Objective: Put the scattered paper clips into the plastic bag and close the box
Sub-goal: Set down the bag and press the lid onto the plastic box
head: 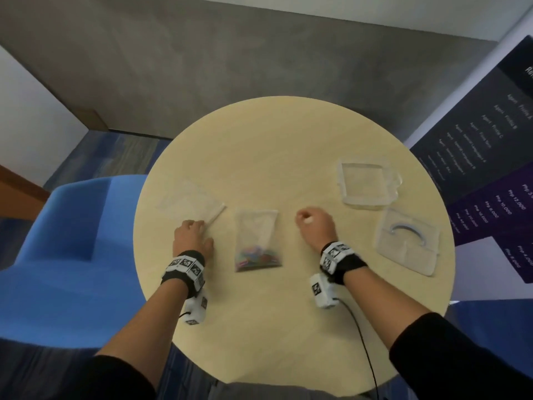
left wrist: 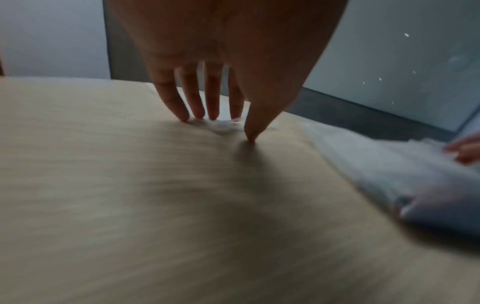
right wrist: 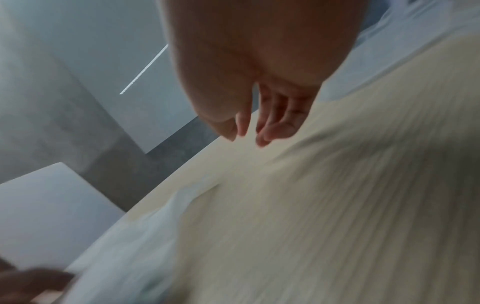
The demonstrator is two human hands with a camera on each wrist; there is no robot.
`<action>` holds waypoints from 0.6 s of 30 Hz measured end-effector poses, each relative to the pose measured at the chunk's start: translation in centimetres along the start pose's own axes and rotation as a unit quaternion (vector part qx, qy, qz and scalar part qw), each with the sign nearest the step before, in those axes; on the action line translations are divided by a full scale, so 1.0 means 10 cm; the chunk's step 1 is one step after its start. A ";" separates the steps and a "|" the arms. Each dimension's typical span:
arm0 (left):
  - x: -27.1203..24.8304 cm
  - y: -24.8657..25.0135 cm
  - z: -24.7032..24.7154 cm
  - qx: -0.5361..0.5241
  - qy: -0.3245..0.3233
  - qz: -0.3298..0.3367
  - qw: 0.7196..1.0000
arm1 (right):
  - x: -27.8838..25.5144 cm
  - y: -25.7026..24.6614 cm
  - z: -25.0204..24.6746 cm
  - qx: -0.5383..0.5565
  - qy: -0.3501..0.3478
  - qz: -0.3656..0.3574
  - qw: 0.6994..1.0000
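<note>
Round table [head: 288, 327] in pale wood fills the centre of the head view, with a blue chair [head: 72, 241] at the left edge and a dark poster [head: 490, 157] at the right. Clear box [head: 367, 183] sits open at centre right, its lid [head: 408, 245] just below it, an empty bag [head: 190, 203] at centre left, and the plastic bag [head: 256, 241] holding coloured paper clips [head: 256, 256] lies mid-frame between both hands. Left hand [head: 191, 238] has its fingers [left wrist: 213, 98] straight and slightly spread, tips touching the empty bag's near edge; right hand [head: 315, 223] hovers right of the filled bag with fingers [right wrist: 272, 127] loosely curled, holding nothing visible.
</note>
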State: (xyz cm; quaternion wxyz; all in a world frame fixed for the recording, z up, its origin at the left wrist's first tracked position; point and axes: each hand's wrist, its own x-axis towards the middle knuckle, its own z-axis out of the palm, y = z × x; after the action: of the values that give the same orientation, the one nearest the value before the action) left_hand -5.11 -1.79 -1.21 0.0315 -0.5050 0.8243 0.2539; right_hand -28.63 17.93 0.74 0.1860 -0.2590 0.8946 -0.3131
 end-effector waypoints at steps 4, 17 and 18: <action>-0.19 -0.29 -0.04 -0.023 0.052 0.000 0.998 | 0.32 0.32 -0.50 -0.102 0.120 0.011 0.987; -0.42 0.54 -0.82 -0.259 0.179 0.039 0.948 | -0.15 0.38 -0.47 -0.123 -0.002 -0.067 0.990; -0.41 0.69 -0.85 -0.258 0.180 0.071 0.947 | -0.26 0.33 -0.43 -0.118 -0.021 -0.065 0.991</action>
State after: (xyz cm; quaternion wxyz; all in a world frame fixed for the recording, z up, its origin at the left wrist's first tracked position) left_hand -7.29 0.21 10.08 -0.2665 -0.4738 0.7562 0.3642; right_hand -29.81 23.68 2.14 0.1524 -0.3430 0.9024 -0.2117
